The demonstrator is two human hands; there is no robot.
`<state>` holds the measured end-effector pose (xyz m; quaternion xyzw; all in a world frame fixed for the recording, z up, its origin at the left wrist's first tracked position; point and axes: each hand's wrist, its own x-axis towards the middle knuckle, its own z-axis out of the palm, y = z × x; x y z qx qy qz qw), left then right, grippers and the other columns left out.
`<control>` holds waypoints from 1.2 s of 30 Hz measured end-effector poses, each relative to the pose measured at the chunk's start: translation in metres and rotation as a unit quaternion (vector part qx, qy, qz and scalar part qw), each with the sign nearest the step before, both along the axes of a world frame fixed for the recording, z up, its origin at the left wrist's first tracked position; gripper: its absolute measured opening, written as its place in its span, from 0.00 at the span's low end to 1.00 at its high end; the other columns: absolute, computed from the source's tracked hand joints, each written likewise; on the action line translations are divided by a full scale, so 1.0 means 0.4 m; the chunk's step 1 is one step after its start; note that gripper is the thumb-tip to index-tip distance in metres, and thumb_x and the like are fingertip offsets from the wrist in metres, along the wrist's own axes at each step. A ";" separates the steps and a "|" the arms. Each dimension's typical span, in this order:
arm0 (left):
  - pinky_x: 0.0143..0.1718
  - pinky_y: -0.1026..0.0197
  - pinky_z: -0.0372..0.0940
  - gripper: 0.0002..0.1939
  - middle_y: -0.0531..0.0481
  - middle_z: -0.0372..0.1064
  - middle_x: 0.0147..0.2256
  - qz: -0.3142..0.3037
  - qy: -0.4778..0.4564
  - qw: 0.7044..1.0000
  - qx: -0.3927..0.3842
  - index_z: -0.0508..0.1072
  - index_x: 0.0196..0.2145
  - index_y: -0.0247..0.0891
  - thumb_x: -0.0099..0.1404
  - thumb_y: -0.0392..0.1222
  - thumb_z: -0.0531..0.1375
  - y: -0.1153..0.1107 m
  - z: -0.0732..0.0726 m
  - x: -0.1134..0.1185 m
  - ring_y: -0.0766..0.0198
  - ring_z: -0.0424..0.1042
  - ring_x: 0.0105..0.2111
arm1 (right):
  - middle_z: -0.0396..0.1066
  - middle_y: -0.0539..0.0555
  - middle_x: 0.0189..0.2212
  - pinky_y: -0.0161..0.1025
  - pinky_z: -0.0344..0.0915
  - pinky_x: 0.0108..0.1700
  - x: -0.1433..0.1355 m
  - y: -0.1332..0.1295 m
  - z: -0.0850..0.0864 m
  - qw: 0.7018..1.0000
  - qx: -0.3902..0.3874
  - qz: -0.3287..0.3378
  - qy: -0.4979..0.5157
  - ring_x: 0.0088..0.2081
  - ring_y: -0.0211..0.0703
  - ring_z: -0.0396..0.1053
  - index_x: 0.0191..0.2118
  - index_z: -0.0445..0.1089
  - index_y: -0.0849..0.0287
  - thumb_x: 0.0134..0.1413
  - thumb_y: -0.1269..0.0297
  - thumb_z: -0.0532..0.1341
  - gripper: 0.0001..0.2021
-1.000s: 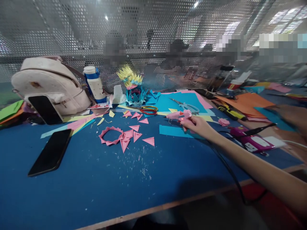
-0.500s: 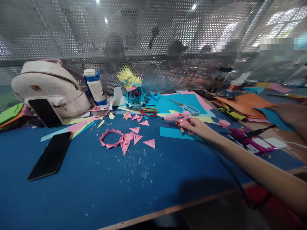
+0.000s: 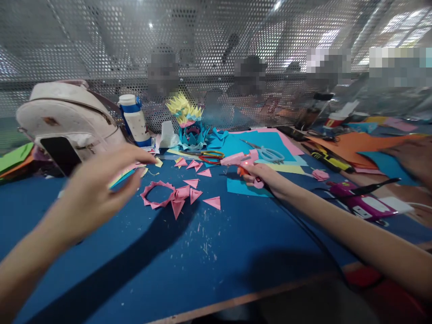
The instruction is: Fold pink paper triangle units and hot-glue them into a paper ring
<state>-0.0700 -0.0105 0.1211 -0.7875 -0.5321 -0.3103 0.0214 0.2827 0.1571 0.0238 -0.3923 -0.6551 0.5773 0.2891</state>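
My right hand [image 3: 261,176] is wrapped round the handle of a pink hot glue gun [image 3: 238,159], its nozzle pointing left over the blue table. My left hand [image 3: 101,189] hangs in the air at the left, somewhat blurred, thumb and fingers apart and holding nothing. Just right of it lies a pink folded-paper ring [image 3: 146,196] with a zigzag edge. Pink paper triangles [image 3: 212,202] are scattered to the right of the ring. Beneath the glue gun is a strip of blue paper [image 3: 248,187].
Behind are red-and-yellow scissors [image 3: 212,156], light-blue scissors [image 3: 272,155] and a blue-and-yellow paper flower [image 3: 193,135]. A white backpack [image 3: 67,108] and a bottle [image 3: 135,119] stand left. The gun's black cord [image 3: 313,238] trails right. Another person's hand [image 3: 410,155] is at far right.
My left hand has come into view from the left, covering the phone on the table. The glue gun in my right hand has moved slightly left.
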 end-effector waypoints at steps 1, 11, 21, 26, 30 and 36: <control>0.47 0.54 0.66 0.11 0.48 0.71 0.44 -0.017 0.023 0.999 -0.016 0.72 0.45 0.37 0.72 0.42 0.54 0.022 -0.026 0.001 0.58 0.71 0.45 | 0.54 0.44 0.18 0.33 0.54 0.22 -0.013 -0.001 -0.001 1.000 -0.004 0.001 0.008 0.20 0.32 0.50 0.34 0.69 0.61 0.56 0.42 0.61 0.22; 0.44 0.53 0.60 0.09 0.48 0.70 0.46 -0.062 0.102 0.980 -0.158 0.70 0.46 0.43 0.70 0.45 0.58 0.082 -0.240 -0.049 0.56 0.69 0.44 | 0.64 0.48 0.20 0.32 0.57 0.21 -0.051 -0.027 -0.014 1.000 -0.003 0.017 0.020 0.18 0.33 0.59 0.34 0.68 0.61 0.58 0.41 0.59 0.23; 0.41 0.57 0.62 0.08 0.49 0.68 0.39 -0.069 -0.041 0.987 -0.143 0.73 0.38 0.41 0.72 0.38 0.54 0.108 -0.247 0.017 0.60 0.69 0.40 | 0.64 0.49 0.19 0.33 0.58 0.21 -0.048 -0.037 -0.009 0.999 0.017 -0.024 0.035 0.19 0.34 0.59 0.33 0.69 0.60 0.57 0.41 0.60 0.23; 0.38 0.57 0.61 0.06 0.48 0.68 0.37 -0.087 0.024 0.985 -0.146 0.76 0.37 0.41 0.70 0.42 0.60 0.135 -0.258 0.029 0.59 0.68 0.37 | 0.64 0.48 0.19 0.33 0.57 0.21 -0.033 -0.039 -0.010 0.999 0.031 -0.033 0.027 0.19 0.34 0.60 0.33 0.69 0.60 0.58 0.41 0.59 0.23; 0.38 0.56 0.59 0.06 0.48 0.68 0.38 -0.073 0.096 0.979 -0.162 0.77 0.34 0.41 0.69 0.40 0.61 0.139 -0.247 0.043 0.59 0.68 0.37 | 0.64 0.48 0.19 0.33 0.57 0.22 -0.022 -0.033 -0.021 0.999 0.036 -0.026 0.029 0.20 0.34 0.60 0.34 0.69 0.60 0.58 0.40 0.59 0.24; 0.40 0.53 0.58 0.05 0.47 0.67 0.39 -0.067 0.176 0.971 -0.149 0.75 0.41 0.41 0.70 0.40 0.59 0.132 -0.230 0.060 0.57 0.68 0.38 | 0.65 0.49 0.19 0.34 0.57 0.22 -0.020 -0.033 -0.022 0.999 0.040 -0.028 0.017 0.20 0.34 0.60 0.33 0.70 0.60 0.58 0.40 0.58 0.24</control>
